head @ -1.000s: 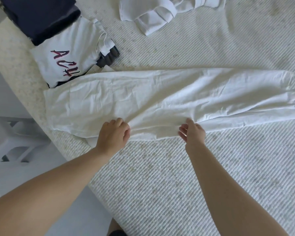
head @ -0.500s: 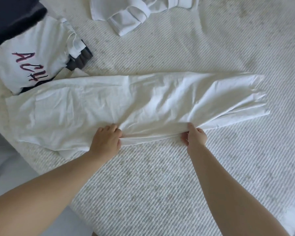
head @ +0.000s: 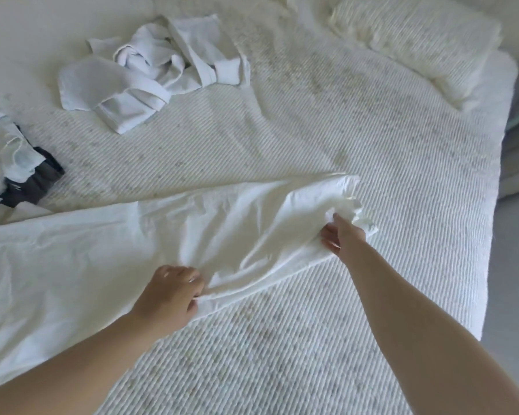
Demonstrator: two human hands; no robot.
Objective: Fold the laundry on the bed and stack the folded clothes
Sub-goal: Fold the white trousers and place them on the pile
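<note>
Trousers [head: 168, 235], white, thin and limp, are sagging between my hands: right hand [head: 340, 236] gripping the hem end, left hand [head: 170, 295] pinching the near edge mid-length.

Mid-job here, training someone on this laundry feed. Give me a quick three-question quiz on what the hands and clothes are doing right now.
1. True or false: the right hand grips the far end of the long white cotton garment lying across the ribbed white bedspread.
2. Where does the left hand hold that garment? A) its near edge, about midway along B) the pillow end C) not at all
3. Fill in: the crumpled pale grey garment near the top of the bed is not yet ____.

Key: 1 true; 2 A; 3 folded
</note>
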